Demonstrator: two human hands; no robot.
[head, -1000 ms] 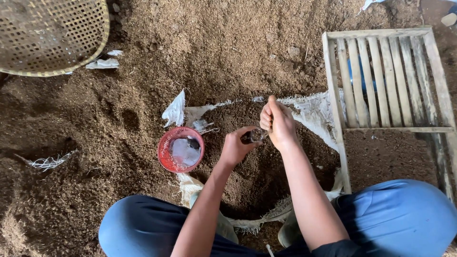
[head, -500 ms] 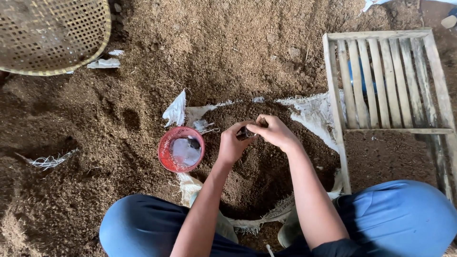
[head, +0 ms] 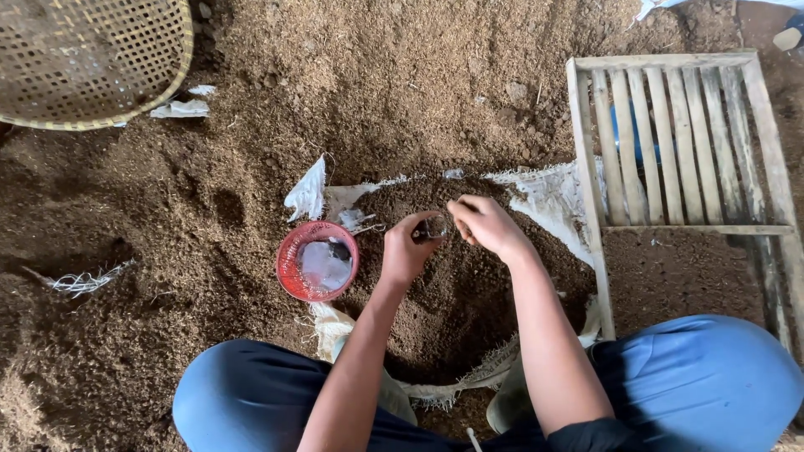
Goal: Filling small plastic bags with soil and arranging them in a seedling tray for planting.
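Right hand (head: 484, 224) lowered beside small clear bag (head: 435, 226)

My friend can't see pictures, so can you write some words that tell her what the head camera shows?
A crouching person's left hand and right hand meet over a small clear object, above a pile of brown soil on a white sack. A red bowl sits left; a wooden slatted frame lies right, a woven basket top left.
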